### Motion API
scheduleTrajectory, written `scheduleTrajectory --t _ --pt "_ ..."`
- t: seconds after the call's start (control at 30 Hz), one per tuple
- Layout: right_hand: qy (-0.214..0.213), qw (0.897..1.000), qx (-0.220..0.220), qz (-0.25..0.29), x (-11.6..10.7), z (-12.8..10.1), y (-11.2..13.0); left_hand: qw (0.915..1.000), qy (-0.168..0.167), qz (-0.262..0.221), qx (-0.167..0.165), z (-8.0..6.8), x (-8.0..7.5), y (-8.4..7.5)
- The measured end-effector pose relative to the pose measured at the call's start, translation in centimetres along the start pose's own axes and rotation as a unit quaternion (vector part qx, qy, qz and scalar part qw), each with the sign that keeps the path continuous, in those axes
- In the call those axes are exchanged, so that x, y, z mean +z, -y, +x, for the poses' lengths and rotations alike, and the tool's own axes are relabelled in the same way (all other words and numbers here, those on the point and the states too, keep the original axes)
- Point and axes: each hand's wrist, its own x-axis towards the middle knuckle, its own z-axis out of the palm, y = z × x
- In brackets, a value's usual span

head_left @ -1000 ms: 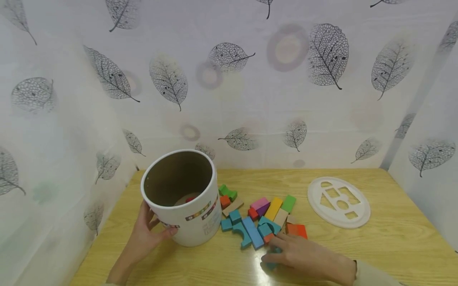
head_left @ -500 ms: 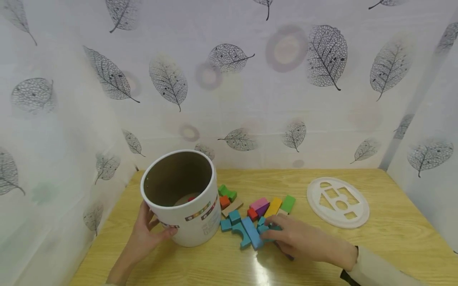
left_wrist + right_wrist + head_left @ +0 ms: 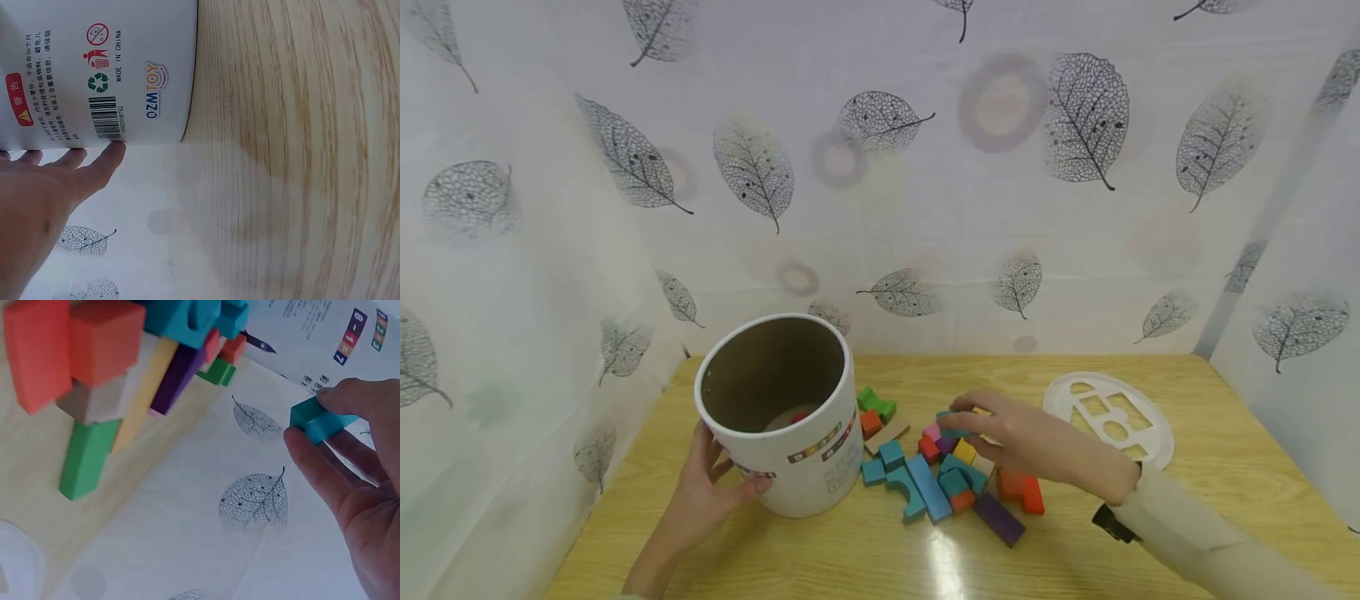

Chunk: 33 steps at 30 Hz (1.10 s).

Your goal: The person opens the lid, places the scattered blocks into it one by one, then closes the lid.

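- on the left side of the table (image 3: 835,562), we find a white bucket (image 3: 808,492) standing with its mouth up; something red shows at its bottom.
- we record the left hand (image 3: 711,487) gripping the bucket's side, thumb on the near wall; from the left wrist, fingertips rest by a barcode (image 3: 105,117).
- we note the right hand (image 3: 1033,437) pinching a blue-green block (image 3: 319,422) between thumb and fingers, raised above the back of the block pile, right of the bucket.
- below that hand we list a long blue block (image 3: 929,490), a blue-green arch (image 3: 976,477) and a red block (image 3: 1033,497); a purple block (image 3: 999,520) lies nearest us.
- beside the bucket we see a green notched block (image 3: 880,406).
- at the far right we log a white disc (image 3: 1161,442) with cut-out shapes, partly behind the right hand and forearm.
- behind everything we observe a leaf-printed cloth (image 3: 925,217).
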Motion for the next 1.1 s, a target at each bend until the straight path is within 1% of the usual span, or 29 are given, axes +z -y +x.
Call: scheduleTrajectory --t 0.13,0.23,0.3,0.4,0.53,0.67,0.83,0.97,1.1 --pt "-0.016 1.000 -0.005 0.020 -1.1 1.6 -1.3 1.0000 -0.002 0.007 -0.003 0.1 0.0 0.1" --pt "-0.043 0.999 -0.020 0.027 -2.0 3.2 -2.4 1.0000 -0.001 0.001 -0.002 0.1 0.1 0.0" --pt "-0.057 0.998 -0.026 0.022 -2.6 4.2 -2.9 1.0000 -0.001 -0.005 -0.001 0.1 0.1 0.0" --pt "-0.065 0.997 -0.025 0.012 -3.2 5.5 -3.5 0.9999 0.000 -0.011 0.000 0.0 0.0 -0.1" --pt "-0.061 0.998 -0.013 0.000 -3.5 6.3 -3.6 0.9998 0.001 -0.017 0.004 0.0 0.0 0.0" --pt "-0.064 0.998 -0.010 -0.002 -3.6 6.6 -3.5 0.9998 0.003 -0.018 0.004 -0.1 0.1 0.1" --pt "-0.071 0.997 -0.005 0.008 -3.4 7.2 -3.5 0.9998 0.003 -0.019 0.004 -0.1 0.1 0.1" --pt "-0.072 0.997 -0.002 0.029 -3.3 8.5 -3.3 0.9998 0.002 -0.017 0.005 -0.1 0.1 0.1" --pt "-0.075 0.996 -0.013 0.047 -3.1 10.4 -3.1 0.9998 -0.002 -0.018 0.001 -0.1 0.1 0.1"
